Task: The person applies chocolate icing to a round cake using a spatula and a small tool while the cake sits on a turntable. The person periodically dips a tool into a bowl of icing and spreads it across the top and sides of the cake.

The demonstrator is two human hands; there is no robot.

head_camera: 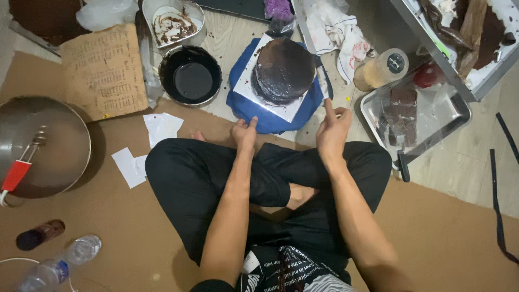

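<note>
Right hand (332,130) closed round spatula (325,82) handle, forefinger laid along it; blade stands against right side of chocolate cake (284,69), just past my fingertips. Left hand (244,131) holds nothing, fingers loosely curled, thumb up, touching near edge of blue turntable (254,114). Cake sits on white board (246,81), dead ahead of both hands. Judgement: keep blade upright, pressure light, turn stand slowly with left. Bowl of glaze (190,75) beyond left fingers.

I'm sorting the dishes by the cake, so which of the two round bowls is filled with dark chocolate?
The black-lined bowl just left of the cake: it holds a smooth dark pool. The metal bowl behind it has only streaky smears.
</note>
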